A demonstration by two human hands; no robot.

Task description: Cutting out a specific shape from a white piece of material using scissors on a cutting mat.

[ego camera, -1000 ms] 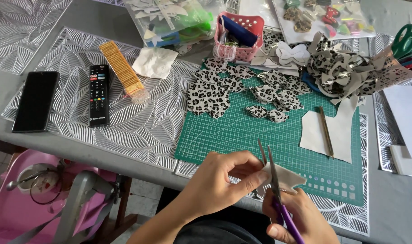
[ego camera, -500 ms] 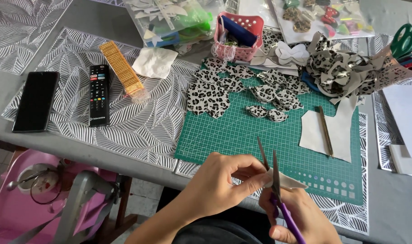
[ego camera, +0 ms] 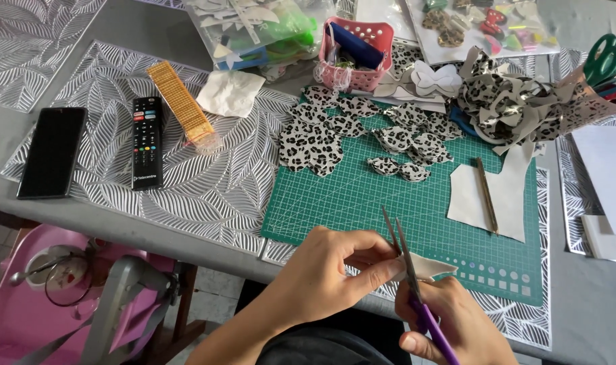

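On the table (ego camera: 119, 223), phone (ego camera: 51, 152), remote (ego camera: 146, 142) and mat (ego camera: 389, 196) lie left to right; cutouts (ego camera: 315, 145) on the mat, basket (ego camera: 357, 54) behind it, pen (ego camera: 486, 195) right

One head-worn view looks steeply down, close above the green cutting mat (ego camera: 362, 203).
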